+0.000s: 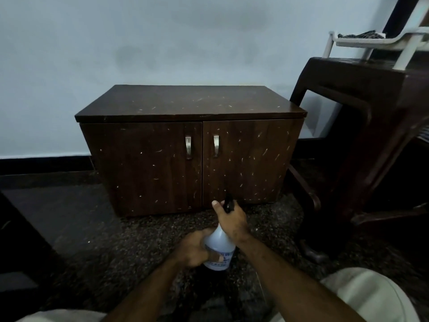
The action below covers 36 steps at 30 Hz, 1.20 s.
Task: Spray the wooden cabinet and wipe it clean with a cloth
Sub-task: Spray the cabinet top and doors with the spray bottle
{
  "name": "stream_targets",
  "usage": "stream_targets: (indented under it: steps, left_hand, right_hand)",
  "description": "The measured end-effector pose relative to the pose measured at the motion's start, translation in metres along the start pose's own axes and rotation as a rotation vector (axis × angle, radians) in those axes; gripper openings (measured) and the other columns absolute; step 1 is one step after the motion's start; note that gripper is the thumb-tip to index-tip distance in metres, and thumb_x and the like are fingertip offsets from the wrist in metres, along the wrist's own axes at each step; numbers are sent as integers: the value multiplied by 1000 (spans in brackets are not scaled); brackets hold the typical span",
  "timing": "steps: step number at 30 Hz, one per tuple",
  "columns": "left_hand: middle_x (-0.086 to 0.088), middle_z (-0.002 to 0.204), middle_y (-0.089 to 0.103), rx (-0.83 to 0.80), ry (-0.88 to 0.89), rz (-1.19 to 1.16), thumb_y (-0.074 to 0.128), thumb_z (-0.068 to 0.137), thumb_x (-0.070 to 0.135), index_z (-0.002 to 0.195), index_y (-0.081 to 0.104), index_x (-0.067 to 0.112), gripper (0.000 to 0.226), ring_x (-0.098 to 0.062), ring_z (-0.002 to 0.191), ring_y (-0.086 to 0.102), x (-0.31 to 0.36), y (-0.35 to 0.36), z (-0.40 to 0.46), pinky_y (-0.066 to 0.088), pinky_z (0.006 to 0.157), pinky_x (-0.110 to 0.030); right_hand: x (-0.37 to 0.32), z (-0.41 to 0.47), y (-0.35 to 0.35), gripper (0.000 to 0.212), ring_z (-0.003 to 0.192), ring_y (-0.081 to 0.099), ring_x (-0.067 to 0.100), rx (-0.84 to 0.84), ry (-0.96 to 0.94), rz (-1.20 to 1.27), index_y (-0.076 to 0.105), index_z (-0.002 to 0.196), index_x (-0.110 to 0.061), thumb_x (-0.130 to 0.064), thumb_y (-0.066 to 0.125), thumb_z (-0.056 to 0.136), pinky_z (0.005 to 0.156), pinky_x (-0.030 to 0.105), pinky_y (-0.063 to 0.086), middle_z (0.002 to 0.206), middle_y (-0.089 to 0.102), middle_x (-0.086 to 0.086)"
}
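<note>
Our left hand wrapped round the body of the white spray bottle, our right hand gripping its black nozzle head, bottle held low before the speckled wooden cabinet on the floor

A single wide-angle view from a camera worn on the person's head, looking forward and down. Nearest the lens, low in the centre, are the left hand and right hand; both forearms run up from the bottom edge. Just beyond the fingertips stands the dark brown wooden two-door cabinet, seen from slightly above so its top and front both show. Further beyond the fingers rises a pale blue-grey wall. Straight lines bow at the edges.
</note>
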<state>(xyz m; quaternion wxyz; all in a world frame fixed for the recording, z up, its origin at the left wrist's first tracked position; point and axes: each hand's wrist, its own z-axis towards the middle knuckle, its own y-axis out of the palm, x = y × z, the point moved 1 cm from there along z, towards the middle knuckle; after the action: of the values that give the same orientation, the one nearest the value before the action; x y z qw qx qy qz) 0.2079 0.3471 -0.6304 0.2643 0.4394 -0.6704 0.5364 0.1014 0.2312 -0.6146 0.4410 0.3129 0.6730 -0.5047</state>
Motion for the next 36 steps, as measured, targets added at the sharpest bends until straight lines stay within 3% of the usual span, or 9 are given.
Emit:
stream_targets:
  steps: [7, 11, 14, 20, 23, 27, 29, 32, 36]
  left_hand:
    - [12, 130, 65, -91, -11, 241, 86, 70, 35, 141, 55, 36, 77, -11, 115, 62, 12, -1, 5, 51, 94, -29]
    - [12, 131, 65, -166, -47, 353, 86, 70, 39, 140, 56, 38, 76, -10, 114, 61, 17, -2, 12, 51, 94, -27]
    - [9, 130, 68, -223, -49, 427, 84, 67, 40, 136, 59, 39, 73, -14, 114, 63, 24, -3, 22, 53, 99, -34]
    - [8, 130, 68, -234, -33, 427, 86, 68, 37, 137, 59, 36, 73, -15, 115, 64, 37, 3, 36, 54, 100, -39]
    - [10, 132, 65, -238, -7, 484, 86, 71, 40, 139, 58, 35, 73, -14, 118, 62, 46, 7, 42, 52, 100, -32]
    - [8, 133, 66, -255, 21, 542, 84, 70, 43, 139, 56, 37, 75, -17, 120, 62, 58, 14, 50, 51, 102, -37]
    - [8, 132, 66, -263, 17, 543, 84, 72, 42, 139, 55, 37, 73, -16, 119, 62, 62, 18, 54, 52, 103, -37]
    - [11, 130, 66, -259, 19, 537, 84, 68, 47, 135, 57, 43, 72, -14, 118, 62, 66, 25, 58, 52, 102, -37]
    - [4, 140, 59, -189, 10, 509, 84, 76, 33, 144, 50, 30, 76, -19, 126, 58, 73, 31, 66, 50, 105, -36]
  right_hand:
    - [17, -5, -13, 34, 97, 65, 21, 5, 140, 131, 71, 99, -18, -50, 69, 86, 87, 33, 51, 94, 70, -3]
    - [22, -8, -16, 61, 118, 59, 27, 40, 238, 142, 66, 124, -16, -63, 63, 85, 102, 37, 46, 121, 65, 3]
    - [27, -7, -15, 94, 115, 61, 27, 59, 288, 136, 64, 124, -14, -88, 51, 67, 104, 40, 46, 125, 66, 6]
    - [23, 0, -35, 88, 117, 61, 30, 109, 281, 186, 61, 125, -6, -79, 55, 77, 104, 41, 46, 124, 66, 7]
    - [29, 1, -42, 88, 101, 66, 24, 128, 314, 214, 71, 106, -10, -88, 47, 71, 99, 44, 50, 100, 73, 0]
    - [34, 6, -56, 67, 89, 66, 22, 185, 327, 313, 71, 81, -11, -73, 47, 87, 92, 40, 52, 90, 73, 3]
    - [38, 8, -58, 77, 90, 67, 24, 201, 322, 330, 72, 89, -8, -79, 44, 83, 93, 42, 52, 92, 74, 5]
    - [56, 22, -58, 108, 96, 68, 29, 238, 326, 283, 70, 102, -7, -99, 35, 56, 96, 49, 52, 98, 74, 8]
    - [29, 21, -73, 112, 111, 63, 26, 218, 232, 155, 65, 121, -13, -99, 29, 58, 103, 44, 47, 117, 70, 5]
